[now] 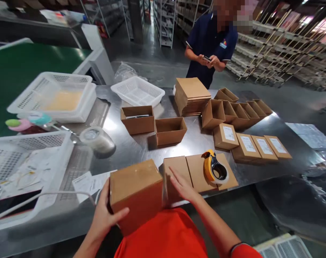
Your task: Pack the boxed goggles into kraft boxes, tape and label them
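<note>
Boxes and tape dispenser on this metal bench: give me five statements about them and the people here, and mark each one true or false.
1. The left hand grips a closed box. True.
2. The tape dispenser lies inside a white basket. False: it lies on top of closed cardboard boxes in front of the person.
3. A stack of flat cardboard stands beside a group of open boxes. True.
4. The four boxes with white labels stand open. False: all four are closed.
5. The person across the bench holds a small dark device in both hands. True.
</note>
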{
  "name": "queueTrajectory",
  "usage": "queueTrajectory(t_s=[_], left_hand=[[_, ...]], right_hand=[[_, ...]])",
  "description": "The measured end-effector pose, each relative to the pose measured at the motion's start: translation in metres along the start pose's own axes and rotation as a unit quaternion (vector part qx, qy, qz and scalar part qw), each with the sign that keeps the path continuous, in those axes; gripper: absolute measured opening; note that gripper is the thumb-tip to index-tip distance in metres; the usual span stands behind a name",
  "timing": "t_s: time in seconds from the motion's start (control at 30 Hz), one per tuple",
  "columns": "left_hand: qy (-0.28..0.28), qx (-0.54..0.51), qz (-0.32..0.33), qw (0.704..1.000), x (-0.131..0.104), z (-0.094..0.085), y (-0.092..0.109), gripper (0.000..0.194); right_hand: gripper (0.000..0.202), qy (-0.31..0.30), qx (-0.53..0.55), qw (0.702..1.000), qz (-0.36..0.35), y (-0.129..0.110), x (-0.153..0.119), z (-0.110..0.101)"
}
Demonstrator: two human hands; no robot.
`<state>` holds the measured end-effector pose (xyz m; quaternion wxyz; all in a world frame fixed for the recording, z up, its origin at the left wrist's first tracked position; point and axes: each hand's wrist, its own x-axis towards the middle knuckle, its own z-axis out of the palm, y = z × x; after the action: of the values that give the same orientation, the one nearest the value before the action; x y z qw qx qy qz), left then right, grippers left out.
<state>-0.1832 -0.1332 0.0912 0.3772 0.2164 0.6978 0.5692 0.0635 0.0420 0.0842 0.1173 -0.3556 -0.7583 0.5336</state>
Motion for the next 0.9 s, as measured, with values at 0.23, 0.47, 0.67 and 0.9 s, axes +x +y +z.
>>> queueTrajectory(t_s=[0.23, 0.47, 0.67, 0.9], left_hand=[[-0.003, -0.182, -0.194, 0.964, 0.065, 0.043, -0.038, 0.064], [-0.055, -0.123, -0.313, 0.940, 0.075, 0.080, -0.080, 0.045], [-0.083, -0.010, -0.293, 0.952, 0.054, 0.056, -0.095, 0.055], [-0.144, 0.036, -0.273, 0.950, 0.059, 0.066, -0.096, 0.076]], right_hand=[[0.061, 0.375, -0.297, 0.876, 0.053, 0.076, -0.061, -0.070], [0.046, 0.363, -0.369, 0.855, 0.040, 0.107, -0.080, -0.074], [0.055, 0.335, -0.440, 0.814, 0.179, 0.112, -0.066, -0.067], [0.022, 0.232, -0.460, 0.818, 0.256, 0.104, -0.066, -0.103]])
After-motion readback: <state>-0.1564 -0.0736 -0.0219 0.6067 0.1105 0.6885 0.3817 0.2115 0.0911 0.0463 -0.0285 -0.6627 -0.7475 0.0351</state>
